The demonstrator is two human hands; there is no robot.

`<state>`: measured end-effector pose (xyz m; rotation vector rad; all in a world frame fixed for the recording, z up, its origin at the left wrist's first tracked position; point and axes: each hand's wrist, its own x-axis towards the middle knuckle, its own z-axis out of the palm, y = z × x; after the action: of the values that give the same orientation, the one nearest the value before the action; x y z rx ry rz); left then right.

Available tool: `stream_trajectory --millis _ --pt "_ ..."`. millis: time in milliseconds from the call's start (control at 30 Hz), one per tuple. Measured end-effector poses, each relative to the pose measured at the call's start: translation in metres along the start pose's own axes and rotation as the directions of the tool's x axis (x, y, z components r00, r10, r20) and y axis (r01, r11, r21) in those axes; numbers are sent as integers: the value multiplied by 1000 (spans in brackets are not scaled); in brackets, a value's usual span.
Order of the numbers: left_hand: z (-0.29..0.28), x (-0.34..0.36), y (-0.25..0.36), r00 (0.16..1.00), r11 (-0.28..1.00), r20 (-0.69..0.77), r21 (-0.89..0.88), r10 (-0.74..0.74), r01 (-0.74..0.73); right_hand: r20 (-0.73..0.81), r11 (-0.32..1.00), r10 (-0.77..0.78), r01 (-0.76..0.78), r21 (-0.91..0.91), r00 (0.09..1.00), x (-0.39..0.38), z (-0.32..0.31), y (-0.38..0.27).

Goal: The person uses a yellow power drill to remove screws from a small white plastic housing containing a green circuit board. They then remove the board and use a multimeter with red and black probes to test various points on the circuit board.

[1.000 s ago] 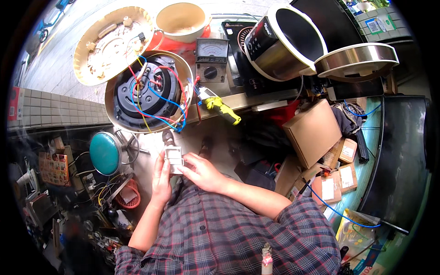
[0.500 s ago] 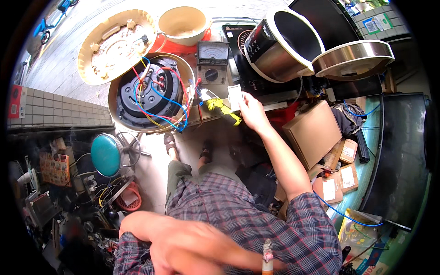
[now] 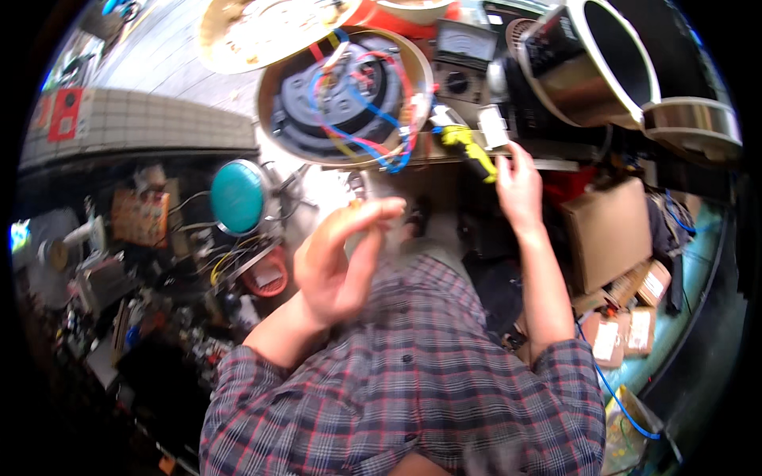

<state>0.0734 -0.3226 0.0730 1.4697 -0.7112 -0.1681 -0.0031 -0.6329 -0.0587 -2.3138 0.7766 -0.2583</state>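
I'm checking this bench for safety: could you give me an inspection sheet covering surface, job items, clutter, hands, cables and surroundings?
Surface: crowded workbench, front edge visible.
Job items: small white rectangular piece; round beige housing containing a black base.
Clutter: yellow-and-black handheld tool, grey-black dial meter; brown cardboard boxes at right.
Hands: right hand holds the white piece; left hand raised, blurred, contents unclear.
Cables: red, blue and yellow wires over the housing; blue cable lower right.
Surroundings: round teal stool, red plastic basket at left.

Right hand (image 3: 521,189) holding white piece (image 3: 493,127), left hand (image 3: 335,258) mid-air, teal stool (image 3: 237,197)
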Motion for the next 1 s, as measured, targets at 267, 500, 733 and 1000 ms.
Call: stream_trajectory --millis 267,500,733,1000 --pt "-94 -95 -84 815 806 -169 136 -554 576 -105 917 -393 398 35 914 -57 -15 -29" --pt "-219 -125 -204 261 265 -57 -86 -964 960 265 844 -518 436 313 813 -105 15 -47" --pt "-286 29 -232 615 683 -548 105 -567 723 92 821 -499 436 369 862 -83 39 -97" --pt "-86 -69 -147 713 734 -297 55 -635 676 -12 891 -217 203 406 976 -52 89 -109"
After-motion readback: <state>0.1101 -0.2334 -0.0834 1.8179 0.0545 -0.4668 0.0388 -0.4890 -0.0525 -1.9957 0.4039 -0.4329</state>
